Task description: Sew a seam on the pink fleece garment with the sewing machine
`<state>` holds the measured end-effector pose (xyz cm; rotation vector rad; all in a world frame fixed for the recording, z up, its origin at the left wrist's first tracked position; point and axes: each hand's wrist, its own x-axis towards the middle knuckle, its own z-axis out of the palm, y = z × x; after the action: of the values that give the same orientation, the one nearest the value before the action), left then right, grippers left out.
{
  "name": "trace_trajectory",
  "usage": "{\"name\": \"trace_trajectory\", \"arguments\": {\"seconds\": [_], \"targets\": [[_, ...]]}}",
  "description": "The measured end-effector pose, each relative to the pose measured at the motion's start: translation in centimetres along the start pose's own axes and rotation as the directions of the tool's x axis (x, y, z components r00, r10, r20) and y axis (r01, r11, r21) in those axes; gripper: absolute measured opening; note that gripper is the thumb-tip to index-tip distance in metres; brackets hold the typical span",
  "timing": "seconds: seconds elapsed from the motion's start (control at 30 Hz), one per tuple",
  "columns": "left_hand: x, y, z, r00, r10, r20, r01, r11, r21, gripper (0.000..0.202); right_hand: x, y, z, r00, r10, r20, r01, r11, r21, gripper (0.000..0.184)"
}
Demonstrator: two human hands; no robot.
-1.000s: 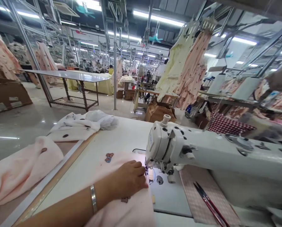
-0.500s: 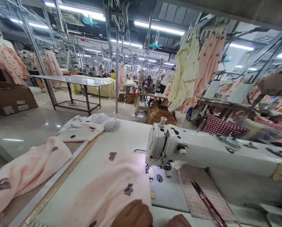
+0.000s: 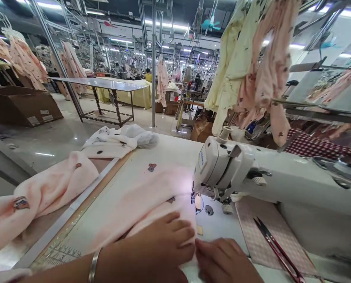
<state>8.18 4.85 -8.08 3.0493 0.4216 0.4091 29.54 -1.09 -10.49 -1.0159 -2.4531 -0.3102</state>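
A pale pink printed fabric piece point(image 3: 152, 196) lies on the white sewing table point(image 3: 175, 151), its right edge under the needle of the white sewing machine point(image 3: 252, 177). My left hand point(image 3: 158, 247), with a metal bangle on the wrist, presses flat on the folded near edge of the fabric. My right hand point(image 3: 225, 261) sits beside it at the bottom, fingertips pinching the same fabric edge just in front of the presser foot point(image 3: 197, 200).
Red thread snips point(image 3: 277, 249) lie on a checked mat to the right. More pink fabric point(image 3: 46, 192) drapes off the table's left edge, white pieces point(image 3: 116, 141) behind it. Garments point(image 3: 252, 67) hang above the machine. A steel table point(image 3: 101, 84) and cardboard boxes point(image 3: 22, 106) stand across the aisle.
My left hand drew back from the needle to the near fabric edge. My right hand came into view and joined it. The fabric was folded over, and the camera tilted down and left.
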Motion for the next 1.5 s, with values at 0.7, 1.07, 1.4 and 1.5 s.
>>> {"name": "trace_trajectory", "arguments": {"seconds": [0.7,1.07,1.4,1.5], "targets": [[1.5,-0.1,-0.4,0.898,-0.434,-0.075,0.349,0.805,-0.481,0.055,4.5,2.5,0.4,0.992,0.126,-0.024,-0.113,0.946,0.304,0.013],[1.7,-0.2,-1.4,0.988,0.153,0.015,-0.152,0.963,0.224,0.008,2.0,1.1,-0.4,0.997,0.062,-0.048,-0.057,0.993,0.106,0.014],[1.9,-3.1,0.3,0.997,0.072,-0.031,-0.071,0.997,0.034,0.023,2.3,2.8,0.6,1.000,0.008,0.014,-0.007,0.995,-0.097,0.033],[2.2,-4.4,0.4,0.997,0.074,-0.032,-0.074,0.997,-0.020,0.026,2.3,3.0,1.0,0.998,0.061,0.030,-0.060,0.997,-0.048,0.024]]}}
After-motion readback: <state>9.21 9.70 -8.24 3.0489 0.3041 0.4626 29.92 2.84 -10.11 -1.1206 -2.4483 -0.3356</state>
